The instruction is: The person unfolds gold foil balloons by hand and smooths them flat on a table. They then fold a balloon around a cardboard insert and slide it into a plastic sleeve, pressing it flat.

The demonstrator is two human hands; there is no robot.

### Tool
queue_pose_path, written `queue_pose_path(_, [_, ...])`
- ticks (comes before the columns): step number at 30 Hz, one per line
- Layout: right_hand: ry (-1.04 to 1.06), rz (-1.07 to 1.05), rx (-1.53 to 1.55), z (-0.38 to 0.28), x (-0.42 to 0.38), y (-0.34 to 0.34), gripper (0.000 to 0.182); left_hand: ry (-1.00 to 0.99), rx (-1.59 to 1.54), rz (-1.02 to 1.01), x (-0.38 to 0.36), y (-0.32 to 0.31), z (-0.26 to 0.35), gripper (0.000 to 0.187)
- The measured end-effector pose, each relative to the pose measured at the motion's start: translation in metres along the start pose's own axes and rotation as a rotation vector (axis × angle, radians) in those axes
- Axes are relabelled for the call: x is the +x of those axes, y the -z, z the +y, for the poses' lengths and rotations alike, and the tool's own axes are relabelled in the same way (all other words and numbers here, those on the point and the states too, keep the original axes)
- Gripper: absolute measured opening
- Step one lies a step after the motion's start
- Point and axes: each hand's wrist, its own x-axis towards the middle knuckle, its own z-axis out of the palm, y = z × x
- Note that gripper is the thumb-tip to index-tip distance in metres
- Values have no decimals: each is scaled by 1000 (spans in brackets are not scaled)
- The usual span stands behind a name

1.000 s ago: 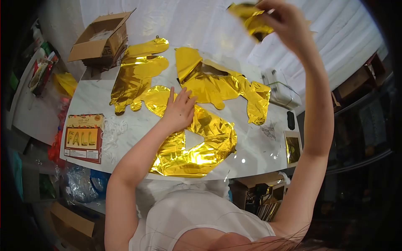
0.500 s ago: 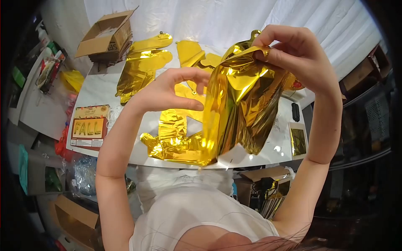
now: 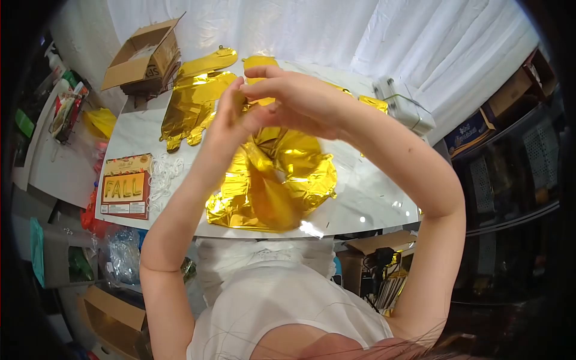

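Note:
My left hand (image 3: 228,120) and my right hand (image 3: 303,105) meet above the table, their fingers closed around the upper end of a gold foil balloon (image 3: 273,195). The fingertips overlap, so the exact grip is partly hidden. Blurred by motion, the foil hangs below the hands over other crinkled gold foil (image 3: 312,180) near the front edge. More flat gold foil balloons (image 3: 192,99) lie at the back left, beyond my left hand. Another gold piece (image 3: 260,62) shows behind the fingers.
An open cardboard box (image 3: 147,54) stands at the back left. A FALL package (image 3: 126,186) and white string (image 3: 165,177) lie at the left. A strapped grey-white bundle (image 3: 405,108) is at the back right. Below the table's right side is another box (image 3: 354,267).
My right hand has moved left and the foil has swung left and down with it. Both hands are now together. The strapped bundle at the back right has come into view.

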Motion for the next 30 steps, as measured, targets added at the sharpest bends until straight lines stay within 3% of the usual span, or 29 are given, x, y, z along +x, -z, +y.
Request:
queue_pose_path(1, [36, -25, 180, 6, -3, -5, 70, 111, -322, 45, 1, 10, -1, 85])
queue_pose_path(5, [244, -50, -5, 12, -19, 18, 74, 252, -312, 50, -3, 46, 8, 68])
queue_pose_path(7, [701, 230, -992, 26, -23, 53, 75, 199, -558, -122, 0, 80, -22, 77])
queue_pose_path(8, [701, 227, -993, 43, -21, 73, 75, 210, -528, -49, -9, 79, -14, 87])
queue_pose_path(10, [629, 136, -1156, 90, -9, 116, 79, 210, -550, -73, -20, 82, -13, 90])
queue_pose_path(13, [454, -80, -963, 156, -7, 134, 87, 247, -565, -132, -33, 88, -16, 98])
queue_pose_path(15, [25, -275, -596, 162, -11, 125, 89, 231, -569, -158, -39, 94, -17, 103])
queue_pose_path(18, [-4, -375, -857, 180, -2, 130, 88, 190, -590, -89, -47, 96, -8, 108])
queue_pose_path(21, [109, -311, -875, 193, 2, 124, 79, 154, -395, -228, -39, 123, -5, 112])
queue_pose_path(22, [109, -306, -874, 197, 7, 119, 79, 167, -381, -175, -46, 126, -3, 115])
queue_pose_path(24, [535, -300, -551, 203, 17, 106, 62, 176, -381, -202, -50, 130, 4, 114])
queue_pose_path(25, [533, -290, -549, 199, 20, 106, 62, 181, -379, -223, -52, 131, 8, 113])
queue_pose_path(26, [349, -443, -539, 184, 23, 107, 52, 206, -381, -209, -56, 125, 21, 111])
queue_pose_path(27, [163, -591, -523, 167, 20, 105, 43, -49, -665, -152, -62, 114, 3, 106])
queue_pose_path(28, [-2, -513, -465, 145, 6, 102, 32, -45, -668, -161, -68, 116, 1, 106])
queue_pose_path(29, [-3, -504, -465, 151, 3, 115, 32, 57, -713, -24, -72, 124, 0, 91])
queue_pose_path(30, [-13, -350, -545, 161, 2, 131, 31, 159, -752, 115, -76, 133, 0, 78])
